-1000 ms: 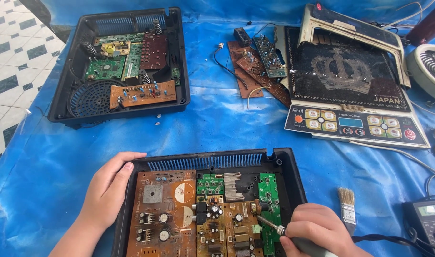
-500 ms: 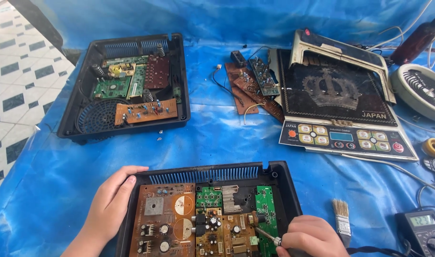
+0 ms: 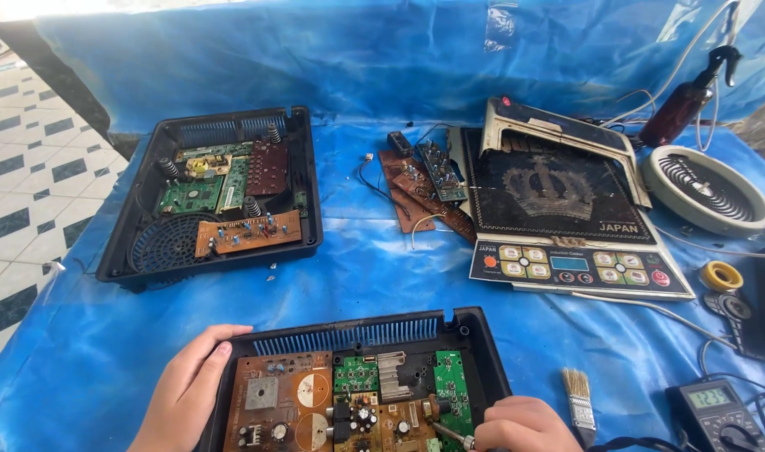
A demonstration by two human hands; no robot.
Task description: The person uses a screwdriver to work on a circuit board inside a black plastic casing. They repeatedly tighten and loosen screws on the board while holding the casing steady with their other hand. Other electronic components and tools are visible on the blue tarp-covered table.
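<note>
Circuit boards in the near black tray are getting poked, right hand clamped on a screwdriver, left hand flat on the rim; steady pressure needed next.

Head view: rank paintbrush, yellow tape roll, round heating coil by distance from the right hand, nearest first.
From the right hand:
1. Paintbrush, just right of it on the blue sheet.
2. Yellow tape roll, farther right, mid-table.
3. Round heating coil, far right, toward the back.

Left hand lies flat (fingers together); right hand is fisted.
</note>
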